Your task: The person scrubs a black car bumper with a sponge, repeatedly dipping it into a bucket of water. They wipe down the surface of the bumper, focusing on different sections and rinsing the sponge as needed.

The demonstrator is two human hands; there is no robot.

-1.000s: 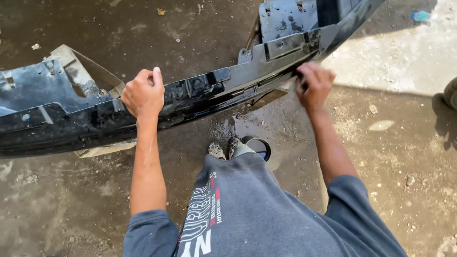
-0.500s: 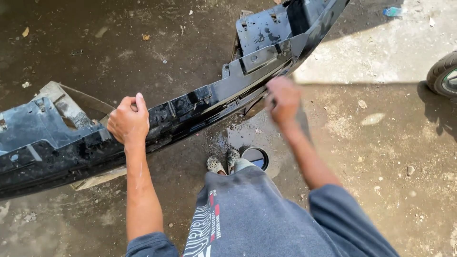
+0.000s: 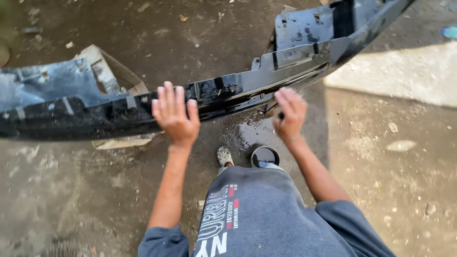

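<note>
A long glossy black car bumper [image 3: 238, 90] lies across the dirty ground in front of me, its grey inner side up at the left. My left hand [image 3: 173, 114] rests flat on the bumper's near edge with the fingers spread. My right hand [image 3: 290, 114] hovers just off the near edge, blurred, with the fingers curled around a small dark thing [image 3: 281, 115] that I cannot make out. A small round tin of black liquid [image 3: 264, 157] stands on the ground below my right hand, beside my shoe [image 3: 223, 155].
A piece of cardboard [image 3: 121, 141] lies under the bumper's left part. There is a wet patch [image 3: 250, 133] near the tin. A sunlit pale concrete slab [image 3: 395, 76] lies at the right, with a bit of blue litter [image 3: 450, 32] beyond it. Small stones dot the ground.
My left hand has opened from a fist grip to a flat spread on the bumper. My right hand has come off the bumper's edge and moved left toward me.
</note>
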